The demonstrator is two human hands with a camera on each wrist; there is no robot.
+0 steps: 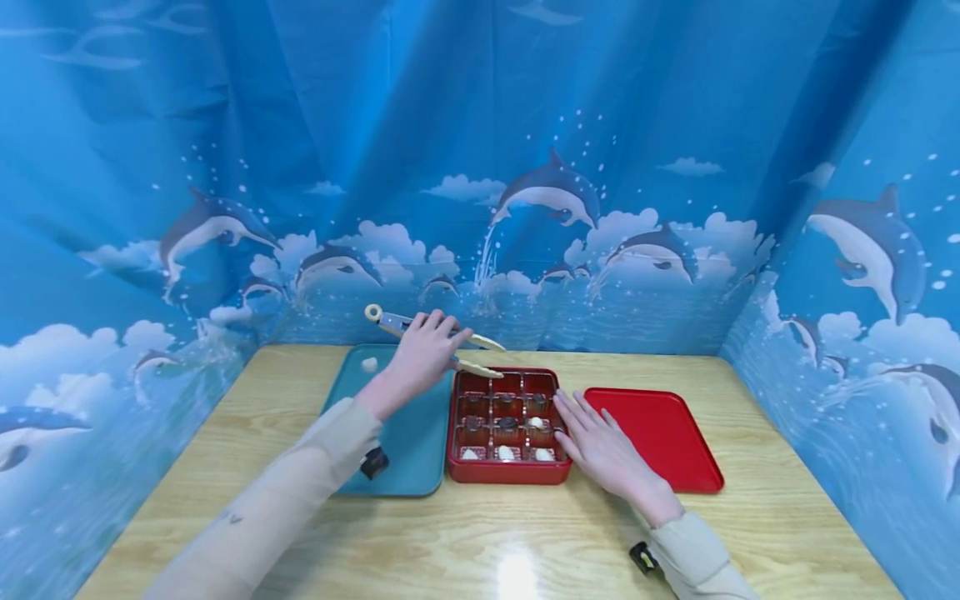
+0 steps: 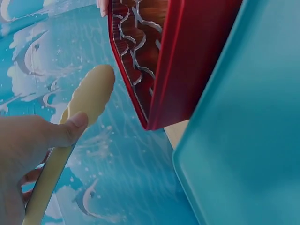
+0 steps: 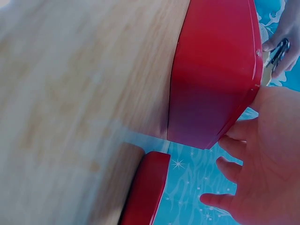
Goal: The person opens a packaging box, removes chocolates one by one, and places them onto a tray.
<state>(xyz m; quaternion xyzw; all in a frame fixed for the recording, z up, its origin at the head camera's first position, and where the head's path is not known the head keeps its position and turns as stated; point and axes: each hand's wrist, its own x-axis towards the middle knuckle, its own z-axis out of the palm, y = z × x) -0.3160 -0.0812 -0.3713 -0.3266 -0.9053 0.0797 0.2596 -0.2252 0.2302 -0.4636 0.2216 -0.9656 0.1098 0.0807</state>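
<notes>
My left hand grips a pair of tongs with cream tips and a ring at the far end. The tips are spread apart over the back left of a red box, nothing showing between them. In the left wrist view, the thumb lies along the tongs beside one scalloped tip. Clear dividers split the box; dark pieces and white pieces sit in its middle and front rows, while the back row looks bare. My right hand, fingers extended, rests at the box's right rim.
Left of the box lies a blue tray with one small white piece near its back. A red tray or lid lies to the right. Behind the wooden table hangs a dolphin-print curtain.
</notes>
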